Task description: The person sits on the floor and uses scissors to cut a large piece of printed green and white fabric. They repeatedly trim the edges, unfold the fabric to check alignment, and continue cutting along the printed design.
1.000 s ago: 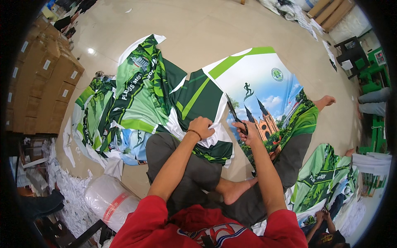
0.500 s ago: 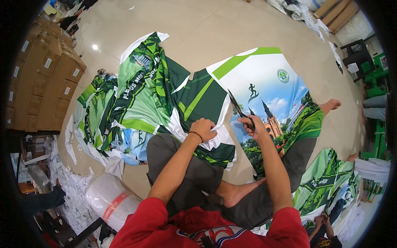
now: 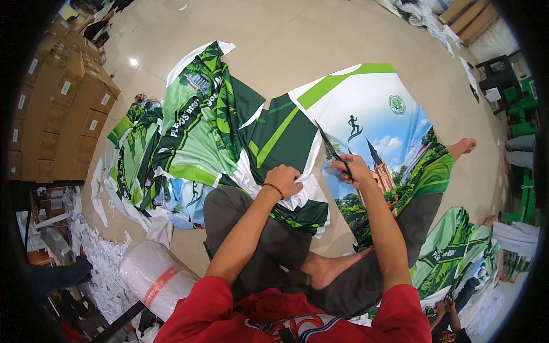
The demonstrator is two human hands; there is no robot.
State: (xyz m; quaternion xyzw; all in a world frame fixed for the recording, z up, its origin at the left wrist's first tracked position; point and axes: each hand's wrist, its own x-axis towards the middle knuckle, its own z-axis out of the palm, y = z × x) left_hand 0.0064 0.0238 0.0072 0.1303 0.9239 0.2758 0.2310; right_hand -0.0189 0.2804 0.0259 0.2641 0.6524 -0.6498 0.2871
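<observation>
My right hand (image 3: 355, 170) grips black-handled scissors (image 3: 330, 144), whose blades point up and left along the border between two printed fabric pieces. On the right lies a white, blue and green printed panel (image 3: 382, 123) with a church picture, draped over my right leg. A dark green piece (image 3: 280, 134) with light green stripes and a white edge adjoins it on the left. Closed around bunched white-edged fabric (image 3: 295, 197), my left hand (image 3: 283, 181) rests over my left knee. A heap of green printed fabric (image 3: 191, 146) lies farther left.
Stacked cardboard boxes (image 3: 63, 114) stand at the left. Beside my left leg is a plastic-wrapped roll (image 3: 154, 280), with a pile of white scraps (image 3: 94, 268) beyond it. At the lower right, another person's hands (image 3: 446, 306) are near more green printed fabric (image 3: 452, 251). A black stool (image 3: 499, 83) stands far right.
The scissors' blades look closer together than before. My right hand and the printed panel have shifted slightly to the right in view; my left hand keeps its hold on the fabric.
</observation>
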